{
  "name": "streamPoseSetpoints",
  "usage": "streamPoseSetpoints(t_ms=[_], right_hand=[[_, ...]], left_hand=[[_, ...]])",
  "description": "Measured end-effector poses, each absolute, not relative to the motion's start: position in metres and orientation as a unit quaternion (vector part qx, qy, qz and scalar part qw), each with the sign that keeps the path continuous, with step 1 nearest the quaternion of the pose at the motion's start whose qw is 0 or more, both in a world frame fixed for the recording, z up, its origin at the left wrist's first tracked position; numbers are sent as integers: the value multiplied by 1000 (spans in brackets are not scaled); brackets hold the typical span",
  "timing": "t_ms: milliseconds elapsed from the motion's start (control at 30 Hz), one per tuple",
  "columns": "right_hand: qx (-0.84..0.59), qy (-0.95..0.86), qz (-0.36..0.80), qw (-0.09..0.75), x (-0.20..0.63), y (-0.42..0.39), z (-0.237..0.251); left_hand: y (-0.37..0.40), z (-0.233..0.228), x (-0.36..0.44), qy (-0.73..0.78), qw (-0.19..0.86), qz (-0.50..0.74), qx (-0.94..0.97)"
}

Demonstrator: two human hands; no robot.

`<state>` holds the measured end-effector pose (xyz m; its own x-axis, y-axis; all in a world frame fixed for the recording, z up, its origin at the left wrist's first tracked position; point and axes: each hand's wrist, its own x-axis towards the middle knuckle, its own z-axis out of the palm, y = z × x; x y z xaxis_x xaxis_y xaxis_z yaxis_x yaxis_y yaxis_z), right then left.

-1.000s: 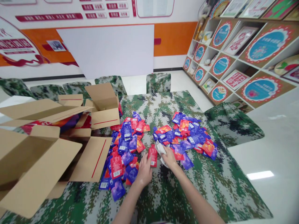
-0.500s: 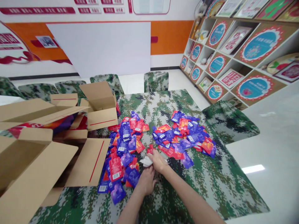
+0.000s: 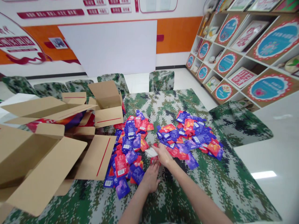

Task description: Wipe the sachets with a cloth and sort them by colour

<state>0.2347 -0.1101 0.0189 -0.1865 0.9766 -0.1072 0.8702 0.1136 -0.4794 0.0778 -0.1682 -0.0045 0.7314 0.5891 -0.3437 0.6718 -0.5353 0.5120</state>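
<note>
My right hand is closed on a crumpled white cloth or tissue, which juts out to the left of its fingers. Just below, my left hand lies low over the table with fingers stretched forward and thumb apart. Its fingertips touch a small red packet, partly covered by the hands. A heap of red and purple packets spreads to the left of my hands. Another heap of such packets lies to the right and farther back.
Open cardboard boxes crowd the left side, their flaps reaching toward the left heap. A camouflage cloth covers the table. Camouflage-covered chairs stand around it, and a shelf unit lines the right wall.
The view has swung slightly left. My left fingers have come away from the white cloth and lie at a red packet, now visible beneath the right hand. The right hand keeps the cloth.
</note>
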Motion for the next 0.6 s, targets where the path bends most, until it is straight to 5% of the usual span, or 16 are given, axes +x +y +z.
streamPoseSetpoints(t_ms=[200, 600], right_hand=[[-617, -731, 263, 126, 217, -157, 11], [-662, -705, 234, 98, 228, -66, -6]], left_hand=[[-173, -6, 75, 380, 351, -61, 853], [-160, -4, 76, 350, 331, -46, 875]])
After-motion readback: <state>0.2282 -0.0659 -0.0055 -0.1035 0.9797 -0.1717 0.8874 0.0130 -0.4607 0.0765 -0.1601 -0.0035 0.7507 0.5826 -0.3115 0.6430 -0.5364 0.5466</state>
